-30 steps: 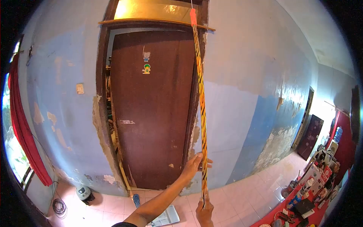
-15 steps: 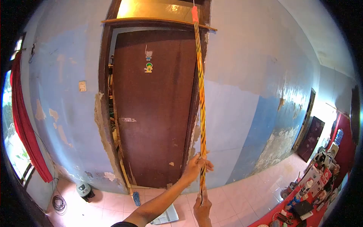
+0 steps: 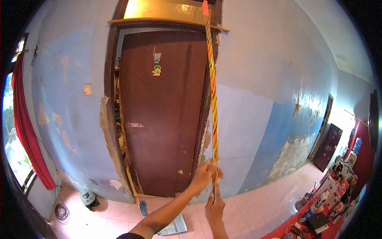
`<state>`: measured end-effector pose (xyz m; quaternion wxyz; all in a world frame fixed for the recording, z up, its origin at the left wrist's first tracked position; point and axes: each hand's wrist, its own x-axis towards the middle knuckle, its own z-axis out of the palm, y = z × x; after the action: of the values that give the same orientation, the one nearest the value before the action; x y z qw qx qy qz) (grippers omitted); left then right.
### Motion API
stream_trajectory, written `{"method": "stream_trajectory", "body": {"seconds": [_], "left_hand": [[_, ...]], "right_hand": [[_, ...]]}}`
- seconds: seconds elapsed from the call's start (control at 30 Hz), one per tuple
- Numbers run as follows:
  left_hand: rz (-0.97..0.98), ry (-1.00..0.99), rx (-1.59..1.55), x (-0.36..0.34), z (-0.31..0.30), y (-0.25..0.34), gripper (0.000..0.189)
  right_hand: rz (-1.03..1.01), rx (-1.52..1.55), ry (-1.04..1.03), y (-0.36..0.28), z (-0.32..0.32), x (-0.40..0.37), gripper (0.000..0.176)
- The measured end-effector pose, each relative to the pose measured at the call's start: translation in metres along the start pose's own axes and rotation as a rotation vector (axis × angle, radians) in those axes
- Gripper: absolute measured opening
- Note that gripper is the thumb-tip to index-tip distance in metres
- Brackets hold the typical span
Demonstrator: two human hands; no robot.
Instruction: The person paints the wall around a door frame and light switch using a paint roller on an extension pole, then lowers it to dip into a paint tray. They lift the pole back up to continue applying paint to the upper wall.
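Observation:
A long pole (image 3: 213, 99) with yellow and black stripes stands nearly upright in front of me, leaning slightly left at the top. Its pink end (image 3: 205, 8) reaches the upper edge of the view, overlapping the door frame's top right corner. My left hand (image 3: 205, 174) is closed around the lower part of the pole, some fingers lifted off it. Just below, my right hand (image 3: 215, 206) grips the pole near its bottom end, the index finger laid along it. Whether the pole's tip touches anything cannot be made out.
Ahead is a brown door (image 3: 163, 115) in a dark frame, set in a peeling blue wall (image 3: 246, 119). A green-grey round appliance (image 3: 88, 198), a coiled cable (image 3: 62, 212), a blue sandal (image 3: 143, 208) and a pale tray (image 3: 175, 226) lie on the tiles. A cluttered red surface (image 3: 288, 227) is at right.
The pole has risen a little, its pink end now closer to the view's top. My right hand has moved up with it and slightly right. My left hand stays at about the same height.

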<state>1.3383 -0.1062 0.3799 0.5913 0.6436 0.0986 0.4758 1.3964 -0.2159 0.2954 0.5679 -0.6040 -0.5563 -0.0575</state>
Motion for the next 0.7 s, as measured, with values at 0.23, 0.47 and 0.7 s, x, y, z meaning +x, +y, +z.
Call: {"method": "stream_trajectory", "body": {"seconds": [0.23, 0.47, 0.7], "left_hand": [[0.194, 0.028, 0.145, 0.088, 0.002, 0.065, 0.031], [0.254, 0.100, 0.279, 0.071, -0.004, 0.052, 0.034], [0.015, -0.005, 0.539, -0.047, -0.009, -0.054, 0.040]], "right_hand": [[-0.102, 0.040, 0.087, -0.066, -0.025, 0.116, 0.055], [-0.105, 0.038, 0.069, -0.059, -0.020, 0.098, 0.056], [-0.057, 0.000, 0.015, 0.030, 0.000, -0.032, 0.052]]}}
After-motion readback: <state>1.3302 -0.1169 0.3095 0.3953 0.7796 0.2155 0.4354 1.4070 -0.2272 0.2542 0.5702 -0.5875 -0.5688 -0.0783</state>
